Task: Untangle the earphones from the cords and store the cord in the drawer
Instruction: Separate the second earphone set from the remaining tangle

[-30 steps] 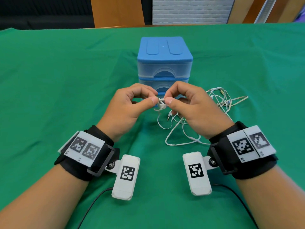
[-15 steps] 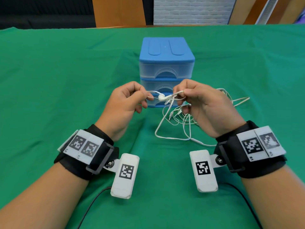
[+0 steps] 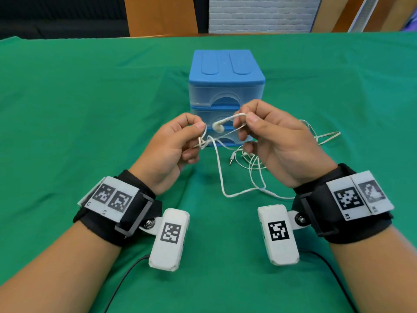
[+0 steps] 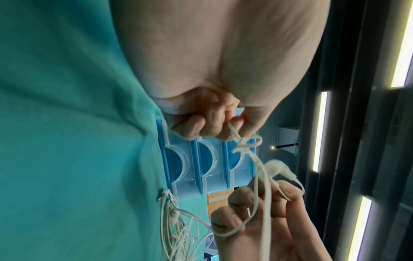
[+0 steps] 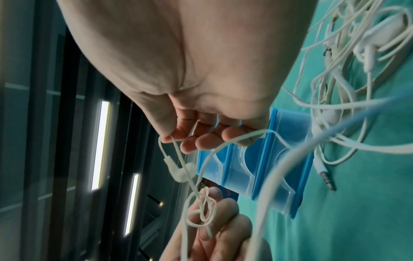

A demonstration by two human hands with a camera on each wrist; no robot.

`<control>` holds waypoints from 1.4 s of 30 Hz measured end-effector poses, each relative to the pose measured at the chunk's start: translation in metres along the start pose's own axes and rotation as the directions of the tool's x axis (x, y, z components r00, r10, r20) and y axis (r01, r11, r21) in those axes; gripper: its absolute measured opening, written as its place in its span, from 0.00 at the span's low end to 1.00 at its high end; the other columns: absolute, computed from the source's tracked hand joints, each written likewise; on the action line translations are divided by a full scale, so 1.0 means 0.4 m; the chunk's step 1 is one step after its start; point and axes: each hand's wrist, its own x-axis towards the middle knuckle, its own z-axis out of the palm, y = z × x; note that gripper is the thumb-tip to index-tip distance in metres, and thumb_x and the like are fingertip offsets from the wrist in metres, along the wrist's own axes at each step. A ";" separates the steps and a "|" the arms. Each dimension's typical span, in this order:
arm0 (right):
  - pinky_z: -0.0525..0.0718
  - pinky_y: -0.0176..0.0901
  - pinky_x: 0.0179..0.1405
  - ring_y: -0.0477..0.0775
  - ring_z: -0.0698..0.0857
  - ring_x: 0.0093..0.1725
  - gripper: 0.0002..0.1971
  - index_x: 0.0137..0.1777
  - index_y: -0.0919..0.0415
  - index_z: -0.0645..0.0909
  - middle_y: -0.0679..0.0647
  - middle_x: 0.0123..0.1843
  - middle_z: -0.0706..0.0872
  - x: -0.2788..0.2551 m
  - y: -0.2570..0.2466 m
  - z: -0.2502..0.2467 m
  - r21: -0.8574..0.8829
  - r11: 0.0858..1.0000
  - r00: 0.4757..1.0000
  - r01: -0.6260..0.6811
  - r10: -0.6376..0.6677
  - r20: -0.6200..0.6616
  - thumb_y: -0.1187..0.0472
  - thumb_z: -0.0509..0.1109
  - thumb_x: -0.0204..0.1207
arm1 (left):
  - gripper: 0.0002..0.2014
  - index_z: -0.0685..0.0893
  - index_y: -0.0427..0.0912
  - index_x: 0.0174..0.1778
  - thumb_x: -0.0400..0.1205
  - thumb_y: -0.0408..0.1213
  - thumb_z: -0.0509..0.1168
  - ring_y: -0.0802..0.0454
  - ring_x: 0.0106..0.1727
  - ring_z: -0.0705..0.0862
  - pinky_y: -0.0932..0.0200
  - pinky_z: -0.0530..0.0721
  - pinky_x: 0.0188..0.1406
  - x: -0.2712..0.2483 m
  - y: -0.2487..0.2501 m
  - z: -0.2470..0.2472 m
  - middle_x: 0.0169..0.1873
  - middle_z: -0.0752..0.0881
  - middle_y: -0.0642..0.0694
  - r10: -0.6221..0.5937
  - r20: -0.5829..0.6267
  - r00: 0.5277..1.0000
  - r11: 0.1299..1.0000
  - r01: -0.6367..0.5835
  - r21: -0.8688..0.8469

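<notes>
My left hand (image 3: 171, 150) has thumb and forefinger pinched on the thin white earphone wire (image 3: 220, 175) right at a small loose knot (image 5: 202, 210). My right hand (image 3: 279, 143) is pinching the same wire a bit further along, so the white plastic earbud (image 3: 218, 127) dangles between the two. Both are lifted off the green cloth-covered desk (image 3: 67, 114). Rest of the white cord tangle (image 3: 250, 163) lies on the cloth, half hidden behind my right hand, so I can't really sort cords from earphones there. Just behind sits the small blue plastic drawer unit (image 3: 225, 77), every drawer closed, bottom one partly blocked.
</notes>
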 end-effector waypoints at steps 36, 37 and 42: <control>0.89 0.56 0.48 0.60 0.86 0.34 0.20 0.61 0.58 0.86 0.58 0.30 0.85 -0.009 0.003 -0.017 -0.426 0.904 0.998 0.043 -0.020 0.059 0.74 0.80 0.71 | 0.06 0.84 0.39 0.47 0.87 0.31 0.63 0.50 0.36 0.90 0.63 0.84 0.39 -0.007 0.002 0.003 0.37 0.90 0.42 0.116 -0.010 0.993 0.988 -0.114 0.106; 0.87 0.54 0.45 0.58 0.84 0.33 0.23 0.62 0.58 0.84 0.59 0.33 0.85 -0.009 0.001 -0.017 -0.439 0.898 0.998 0.038 -0.015 0.054 0.74 0.81 0.70 | 0.05 0.84 0.39 0.47 0.87 0.32 0.63 0.51 0.34 0.89 0.62 0.84 0.39 -0.007 0.003 0.004 0.37 0.90 0.43 0.118 -0.004 0.993 0.989 -0.117 0.087; 0.88 0.57 0.53 0.56 0.86 0.42 0.22 0.63 0.53 0.81 0.56 0.50 0.82 -0.007 0.004 -0.023 -0.514 0.858 0.999 -0.008 0.025 0.026 0.71 0.79 0.72 | 0.04 0.83 0.38 0.49 0.87 0.32 0.63 0.53 0.32 0.88 0.60 0.83 0.41 -0.010 0.007 0.009 0.36 0.88 0.46 0.148 0.023 0.989 0.989 -0.148 0.024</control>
